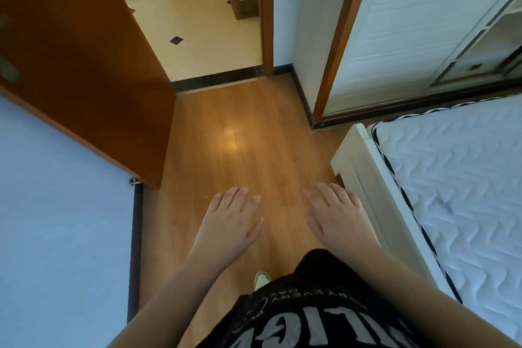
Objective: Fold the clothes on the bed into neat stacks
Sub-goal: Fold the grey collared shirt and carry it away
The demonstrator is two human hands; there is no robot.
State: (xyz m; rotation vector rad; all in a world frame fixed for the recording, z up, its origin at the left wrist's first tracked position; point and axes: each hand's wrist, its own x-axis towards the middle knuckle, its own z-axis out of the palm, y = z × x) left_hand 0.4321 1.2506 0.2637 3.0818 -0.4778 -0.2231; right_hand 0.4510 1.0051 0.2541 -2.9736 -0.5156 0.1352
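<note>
Wooden floor (243, 133) runs ahead of me to an open brown door (84, 59) and a tiled hall. I see my left hand (231, 220) and right hand (336, 215) held out low over the floor, palms down, side by side but apart. Both hands are flat with straight fingers (240, 195), and they hold nothing. On my right is the bed (457, 178) with its bare white mattress. I see no clothes on the part that shows.
</note>
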